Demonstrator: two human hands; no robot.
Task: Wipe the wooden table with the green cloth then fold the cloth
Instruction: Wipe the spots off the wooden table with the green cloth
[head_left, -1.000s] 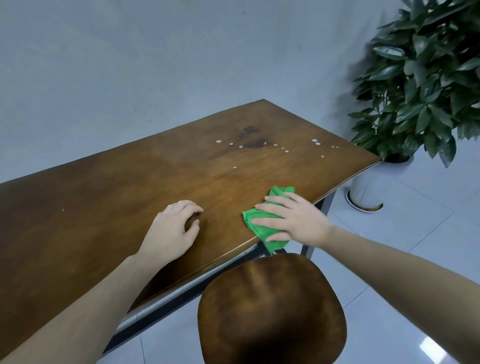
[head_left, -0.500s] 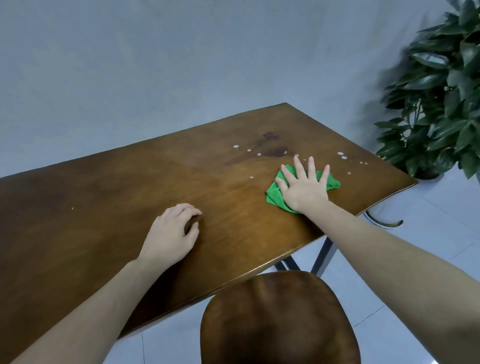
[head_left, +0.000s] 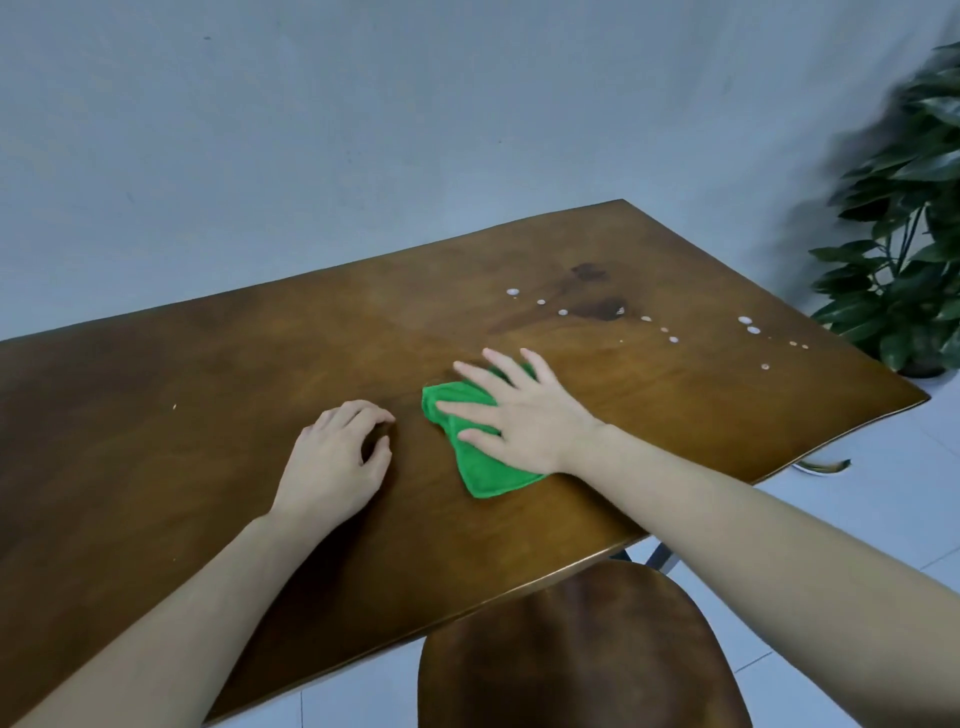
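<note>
Nearest, at the bottom edge, a brown wooden stool (head_left: 576, 649) has its rounded seat just in front of the table's near edge, partly under the right forearm. Pale floor tiles (head_left: 857, 488) show on either side of it, and a bit of metal table leg (head_left: 660, 557) shows just below the table edge.

Both bare forearms reach from the lower corners onto the table (head_left: 156, 467), a dark glossy wooden top running at a slant across the view.

The left hand (head_left: 332, 462) rests on the wood with fingers curled loosely under, thumb near the fingertips, holding nothing. It sits just left of the cloth, not touching it.

The right hand (head_left: 524, 415) lies palm down on the cloth (head_left: 478, 467), fingers spread flat and pressing it to the table rather than gripping. The cloth is bright green and bunched; one corner pokes out toward the near edge below the wrist, and another part shows between and left of the fingers. It lies near the table's middle.

Farther on, toward the right end, a dark stain (head_left: 597, 306) marks the wood, with a scatter of small white drops (head_left: 748, 325) around and right of it, well apart from the cloth.

Beyond the right corner stands a leafy plant (head_left: 904, 260), blurred. A plain grey wall (head_left: 363, 130) fills the back
</note>
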